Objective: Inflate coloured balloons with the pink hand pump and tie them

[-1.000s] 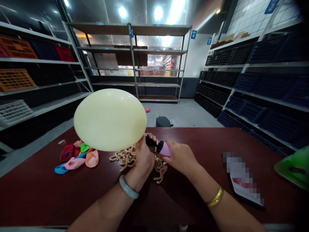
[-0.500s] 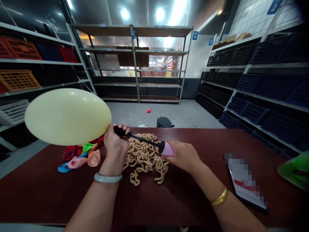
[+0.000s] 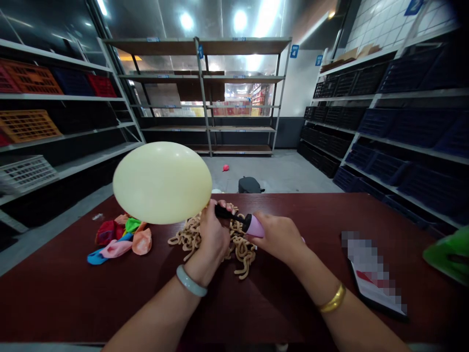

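A hand balloon pump (image 3: 255, 226) with a pink-purple barrel and black handle lies between my hands. My right hand (image 3: 277, 236) is wrapped around its barrel. My left hand (image 3: 215, 227) closes on the black end, where an inflated pale yellow balloon (image 3: 162, 182) joins; the balloon's neck is hidden by my fingers. Only a short piece of black rod shows between handle and barrel. Beneath my left hand spreads a pile of tan, curly, ring-like pieces (image 3: 244, 254), partly covered by it. Several limp, coloured balloons (image 3: 119, 246) lie left of the pile.
On the dark red table (image 3: 293, 313), a phone-like flat object (image 3: 373, 278), partly pixelated, lies at the right, with a green object (image 3: 449, 254) beyond it. A dark stool-like object (image 3: 249, 185) and a small pink item (image 3: 225, 167) are on the floor. Shelves with crates line both sides.
My left hand has moved right toward my right hand, carrying the yellow balloon and sliding the pump's rod inward. The right hand has stayed nearly in place.
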A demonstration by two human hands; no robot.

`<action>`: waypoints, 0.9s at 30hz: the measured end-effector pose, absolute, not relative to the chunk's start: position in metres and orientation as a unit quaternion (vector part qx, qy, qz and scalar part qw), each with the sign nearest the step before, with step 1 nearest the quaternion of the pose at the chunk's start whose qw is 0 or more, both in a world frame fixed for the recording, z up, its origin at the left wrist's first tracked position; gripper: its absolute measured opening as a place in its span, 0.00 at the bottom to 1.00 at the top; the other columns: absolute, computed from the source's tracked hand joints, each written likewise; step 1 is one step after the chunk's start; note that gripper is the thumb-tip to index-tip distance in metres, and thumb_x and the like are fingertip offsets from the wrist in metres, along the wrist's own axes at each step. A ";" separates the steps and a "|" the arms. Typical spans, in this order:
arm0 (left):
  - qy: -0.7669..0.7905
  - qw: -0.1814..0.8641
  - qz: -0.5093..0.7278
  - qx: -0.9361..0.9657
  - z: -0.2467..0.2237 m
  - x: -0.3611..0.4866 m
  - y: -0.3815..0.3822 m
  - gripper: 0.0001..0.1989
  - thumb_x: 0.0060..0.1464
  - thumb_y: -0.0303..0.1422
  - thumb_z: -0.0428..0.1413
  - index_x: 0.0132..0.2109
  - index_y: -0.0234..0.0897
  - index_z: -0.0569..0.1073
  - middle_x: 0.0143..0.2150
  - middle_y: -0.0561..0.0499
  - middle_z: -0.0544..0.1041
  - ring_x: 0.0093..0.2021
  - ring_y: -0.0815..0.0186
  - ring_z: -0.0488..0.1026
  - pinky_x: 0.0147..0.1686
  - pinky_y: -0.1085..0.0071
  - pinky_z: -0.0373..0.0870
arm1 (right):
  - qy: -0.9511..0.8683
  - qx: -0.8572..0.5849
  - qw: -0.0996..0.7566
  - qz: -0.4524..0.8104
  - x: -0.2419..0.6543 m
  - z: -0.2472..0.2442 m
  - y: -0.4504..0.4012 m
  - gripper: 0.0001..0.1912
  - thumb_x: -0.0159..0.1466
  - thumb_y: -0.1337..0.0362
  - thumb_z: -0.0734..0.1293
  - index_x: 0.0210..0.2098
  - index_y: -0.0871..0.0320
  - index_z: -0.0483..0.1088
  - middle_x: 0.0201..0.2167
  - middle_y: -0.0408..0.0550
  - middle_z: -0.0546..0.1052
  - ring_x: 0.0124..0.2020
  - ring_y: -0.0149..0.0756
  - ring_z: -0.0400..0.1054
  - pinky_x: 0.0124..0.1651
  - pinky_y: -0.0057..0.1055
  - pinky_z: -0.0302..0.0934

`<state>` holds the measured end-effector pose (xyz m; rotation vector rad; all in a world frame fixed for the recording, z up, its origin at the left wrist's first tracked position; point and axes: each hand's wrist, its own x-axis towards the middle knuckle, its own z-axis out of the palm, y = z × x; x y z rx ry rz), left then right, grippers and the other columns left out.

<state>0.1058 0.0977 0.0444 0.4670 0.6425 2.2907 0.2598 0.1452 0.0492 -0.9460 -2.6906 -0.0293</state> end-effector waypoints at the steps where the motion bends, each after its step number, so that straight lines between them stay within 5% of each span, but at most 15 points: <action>1: 0.248 0.363 0.879 0.183 0.042 0.113 0.098 0.10 0.54 0.35 0.57 0.30 0.36 0.65 0.26 0.54 0.66 0.26 0.70 0.66 0.29 0.72 0.65 | -0.933 -0.328 0.147 -0.006 0.259 0.048 0.144 0.22 0.59 0.46 0.65 0.46 0.52 0.64 0.37 0.49 0.78 0.36 0.44 0.73 0.33 0.32 0.56; 27: 0.242 0.249 0.924 0.158 0.071 0.026 0.082 0.08 0.49 0.29 0.56 0.29 0.37 0.62 0.23 0.56 0.63 0.23 0.71 0.63 0.22 0.74 0.59 | -0.940 -0.319 0.125 0.011 0.268 0.048 0.156 0.23 0.59 0.44 0.64 0.49 0.49 0.66 0.37 0.47 0.79 0.37 0.44 0.73 0.33 0.31 0.54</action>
